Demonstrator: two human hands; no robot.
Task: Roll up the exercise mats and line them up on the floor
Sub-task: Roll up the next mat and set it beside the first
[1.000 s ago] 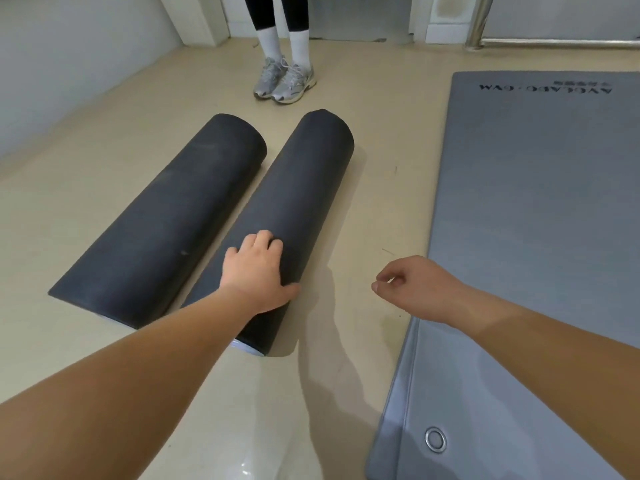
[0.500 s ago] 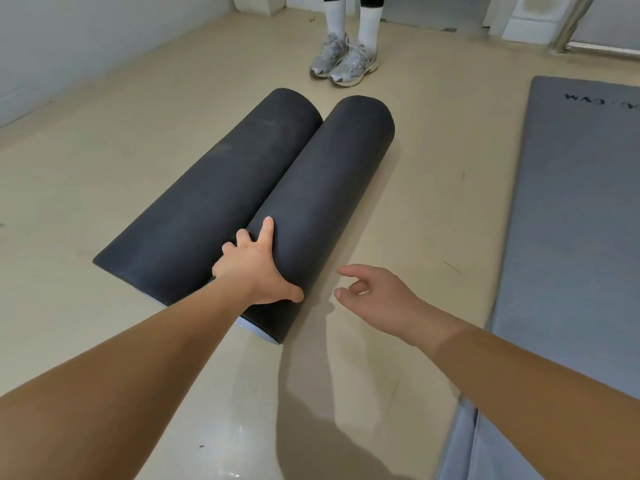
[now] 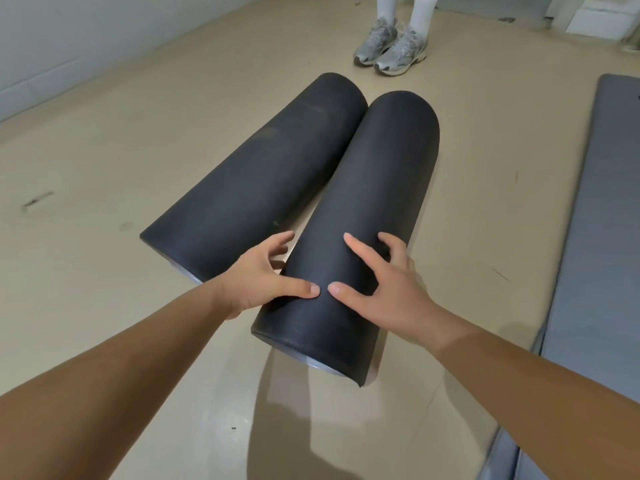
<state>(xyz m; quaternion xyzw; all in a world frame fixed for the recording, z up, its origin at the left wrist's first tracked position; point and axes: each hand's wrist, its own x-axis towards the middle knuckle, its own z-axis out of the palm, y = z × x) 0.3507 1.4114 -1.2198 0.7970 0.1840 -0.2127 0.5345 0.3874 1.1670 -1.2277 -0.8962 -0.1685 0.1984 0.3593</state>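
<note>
Floor (image 3: pixel 104 161) of pale beige runs out from the grey wall (image 3: pixel 69 39) on the left. On it lies the left roll (image 3: pixel 256 174), a dark mat already wound and angled away. Next comes the left hand (image 3: pixel 256 282). Its fingers reach down into the gap between the rolls, and its thumb lies across the top of the right roll (image 3: pixel 367 209). That roll sits just beside the first; the far ends seem to touch, though the angle makes it hard to be sure, while the near ends splay apart. The right hand (image 3: pixel 384 289) clasps the other flank, fingers spread and curled over the side, thumb tip close to the left thumb. Furthest right, a flat grey mat (image 3: pixel 595 237) lies unrolled. The step in hand looks like lining up. The next move calls for swinging the near end leftward until both rolls lie parallel, then winding the grey mat.
</note>
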